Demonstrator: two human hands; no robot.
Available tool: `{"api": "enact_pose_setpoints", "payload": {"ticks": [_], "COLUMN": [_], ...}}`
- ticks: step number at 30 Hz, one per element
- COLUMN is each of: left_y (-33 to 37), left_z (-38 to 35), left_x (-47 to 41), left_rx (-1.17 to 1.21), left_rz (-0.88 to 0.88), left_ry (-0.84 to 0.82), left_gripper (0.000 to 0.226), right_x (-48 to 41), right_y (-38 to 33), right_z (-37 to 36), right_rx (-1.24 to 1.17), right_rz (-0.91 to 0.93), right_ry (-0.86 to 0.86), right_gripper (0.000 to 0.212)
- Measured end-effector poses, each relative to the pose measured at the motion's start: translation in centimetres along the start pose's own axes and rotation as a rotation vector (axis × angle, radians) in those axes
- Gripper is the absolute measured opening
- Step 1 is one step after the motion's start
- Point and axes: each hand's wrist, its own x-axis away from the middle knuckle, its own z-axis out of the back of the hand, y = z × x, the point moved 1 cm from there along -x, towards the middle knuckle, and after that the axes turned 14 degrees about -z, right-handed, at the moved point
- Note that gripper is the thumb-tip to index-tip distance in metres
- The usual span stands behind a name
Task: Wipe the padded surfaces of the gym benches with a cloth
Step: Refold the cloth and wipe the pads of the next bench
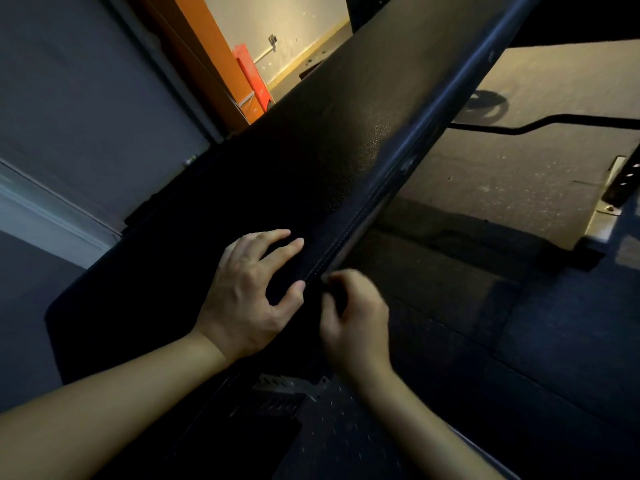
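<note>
Left hand (pixel 249 292) on bench pad (pixel 346 133); orange panel (pixel 204 53) beyond.

An orange panel (pixel 204 57) and a red box (pixel 252 77) are seen well above the left grip (pixel 246 296). A bent black bar (pixel 588 118) is laid on the floor (pixel 519 174), up and right of it.

bench pad (pixel 346 140) under fingers (pixel 272 236): black pebbled vinyl-look, low sheen, stitched seam. floor (pixel 519 168) right of fingers: speckled rubber, matt, rough.
</note>
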Motion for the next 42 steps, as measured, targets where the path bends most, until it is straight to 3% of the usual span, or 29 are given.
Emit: {"api": "enact_pose_setpoints", "payload": {"ticks": [3,6,8,14,19,21,26,30,32,34,37,38,42], "left_y": [0.1,-0.1,-0.2,-0.4,-0.1,-0.1,-0.3,-0.1,-0.1,-0.2,-0.2,-0.2,-0.1], "left_z": [0.1,0.0,-0.1,-0.1,-0.1,-0.1,-0.1,0.0,0.0,0.0,0.0,0.0,0.0], "left_x": [0.0,0.0,0.1,0.0,0.1,0.2,-0.1,0.1,0.2,0.1,0.0,0.0,0.0], "left_rx": [0.008,0.013,0.006,-0.02,-0.004,-0.001,-0.014,0.0,-0.004,-0.008,-0.027,-0.024,-0.018], "left_rz": [0.002,-0.001,-0.002,-0.023,-0.013,-0.009,-0.014,-0.005,-0.006,-0.005,-0.007,-0.009,-0.004], "left_ry": [-0.001,-0.005,-0.004,-0.005,-0.001,0.0,-0.003,-0.008,-0.01,-0.009,-0.009,-0.01,-0.013], "left_gripper": [0.058,0.058,0.058,0.058,0.058,0.058,0.059,0.058,0.058,0.058,0.059,0.059,0.058], "right_x": [-3.8,-11.9,-12.0,0.2,-10.5,-9.5,0.3,-9.9,-10.9,-6.3,0.9,0.4,-9.1], "right_y": [-0.1,0.2,0.0,-1.4,0.9,1.1,-0.5,1.1,1.5,0.4,-0.8,-0.7,1.0], "right_z": [1.3,3.8,3.7,0.5,3.3,2.6,0.4,3.0,3.1,1.5,0.3,0.6,2.9], "right_rx": [0.044,0.065,0.055,0.084,0.068,0.027,0.081,0.093,0.039,0.023,0.072,0.115,0.15], "right_rz": [0.035,-0.107,-0.139,0.128,-0.144,-0.205,0.106,-0.123,-0.189,-0.096,0.12,0.164,-0.013], "right_ry": [0.073,0.21,0.247,-0.034,0.173,0.209,-0.055,0.158,0.186,0.154,-0.105,-0.102,0.142], "right_gripper": [0.014,0.01,0.01,0.013,0.012,0.012,0.015,0.012,0.013,0.012,0.017,0.019,0.011]}}
